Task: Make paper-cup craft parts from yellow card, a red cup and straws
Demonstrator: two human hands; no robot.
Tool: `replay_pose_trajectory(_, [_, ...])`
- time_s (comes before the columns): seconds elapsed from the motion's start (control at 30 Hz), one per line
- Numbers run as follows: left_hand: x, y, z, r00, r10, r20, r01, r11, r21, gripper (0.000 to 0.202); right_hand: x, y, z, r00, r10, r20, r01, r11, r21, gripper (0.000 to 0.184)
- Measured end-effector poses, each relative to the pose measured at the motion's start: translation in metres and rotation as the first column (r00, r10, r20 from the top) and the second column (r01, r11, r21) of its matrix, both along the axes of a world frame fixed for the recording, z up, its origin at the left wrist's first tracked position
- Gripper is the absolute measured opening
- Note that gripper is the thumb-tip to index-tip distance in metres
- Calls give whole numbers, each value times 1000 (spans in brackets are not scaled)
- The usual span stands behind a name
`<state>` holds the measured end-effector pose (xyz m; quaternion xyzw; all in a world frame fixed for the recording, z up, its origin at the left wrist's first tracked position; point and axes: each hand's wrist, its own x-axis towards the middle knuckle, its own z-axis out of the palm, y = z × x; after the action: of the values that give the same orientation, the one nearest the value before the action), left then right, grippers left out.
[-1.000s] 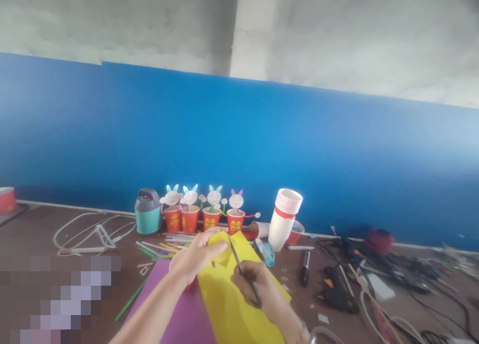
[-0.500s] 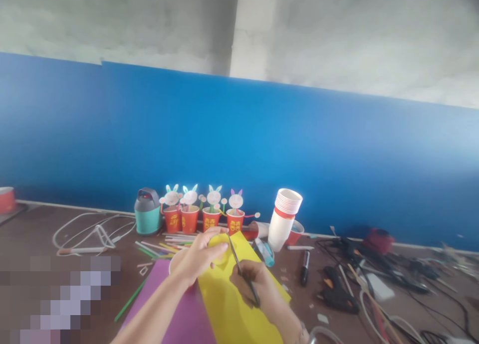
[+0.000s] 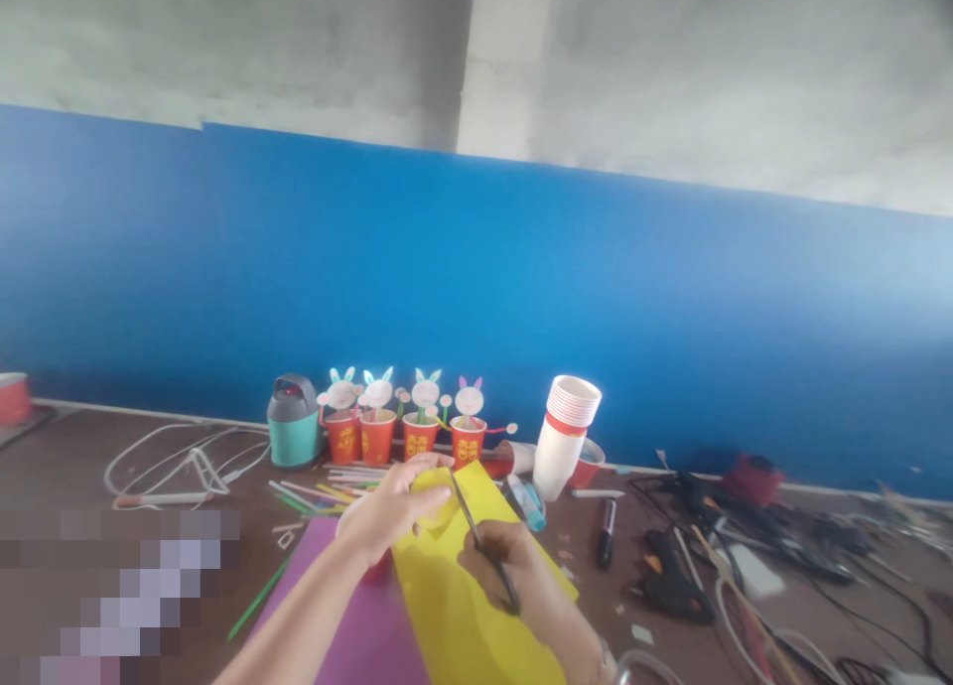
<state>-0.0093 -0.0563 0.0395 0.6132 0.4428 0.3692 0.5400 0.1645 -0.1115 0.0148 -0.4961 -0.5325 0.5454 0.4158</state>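
1. Nearest us, the purple sheet [image 3: 364, 635] and the yellow sheet [image 3: 462, 606] lie side by side on the counter [image 3: 74, 457]; dipping blades could nick the yellow one.
2. Our right grip [image 3: 513, 556] is closed round the handles of the scissors [image 3: 468, 511]; a twisting wrist might send a cut astray.
3. A red cup [image 3: 378, 570] sits beneath our left wrist; a sagging forearm could tip it.
4. Our left grip [image 3: 398, 506] pinches the small yellow piece [image 3: 430, 479] above the yellow sheet's far end. We cannot tell whether the blades touch it; with our thumb so close, a slip could hurt.
5. Beyond, four rabbit cups [image 3: 421, 435] stand near our left fingers; a careless reach might topple them.
6. To the right, the tall stack of white cups [image 3: 560, 457] leans, and a bump could fell it.
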Motion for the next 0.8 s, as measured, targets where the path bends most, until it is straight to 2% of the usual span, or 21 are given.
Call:
replay_pose_trajectory(0.17, [2, 1, -2, 999, 44, -5, -44, 999, -6, 54, 2, 0, -1, 1000, -13, -25, 13, 1000, -13, 25])
replay_pose_trajectory(0.33, [3, -3, -1, 997, 73, -19, -73, 997, -7, 51, 4, 2, -5, 999, 29, -39, -29, 999, 15, 23])
replay_pose_trajectory(0.53, [1, -2, -4, 999, 47, -27, -47, 999, -3, 48, 2, 0, -3, 1000, 20, -12, -19, 999, 28, 29])
replay_pose_trajectory(0.8, [-3, 1, -5, 996, -36, 82, 37, 999, -5, 46, 1, 0, -3, 1000, -2, 17, 2, 1000, -4, 31])
